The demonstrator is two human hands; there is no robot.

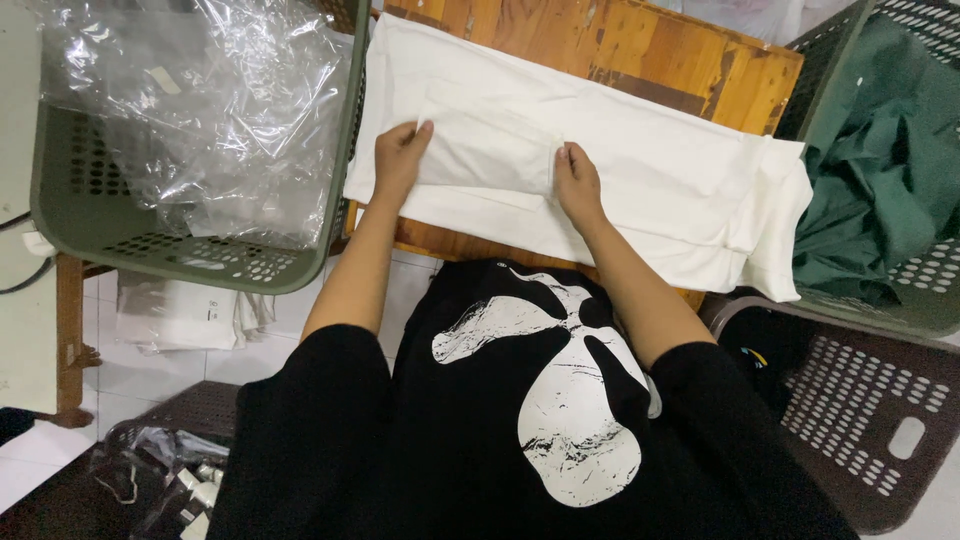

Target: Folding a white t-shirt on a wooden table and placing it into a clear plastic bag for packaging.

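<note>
White garment (640, 180): lies flat across the wooden worktop (650, 60), one folded flap at its middle.
My left hand (398, 160): fingers pressed flat on the left end of the flap, not clenched.
My right hand (577, 183): fingers pinch the right end of the flap.
Clear plastic bags (200, 100): crumpled in the grey-green basket (90, 215), left of the garment.
Green cloth (880, 170): in a basket right of the garment.
White flat packets (185, 312): on the floor below the left basket.

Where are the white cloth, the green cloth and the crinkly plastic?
white cloth (640, 170): head view, its flat middle.
green cloth (880, 150): head view, its bunched middle.
clear plastic (210, 110): head view, its crumpled middle.
</note>
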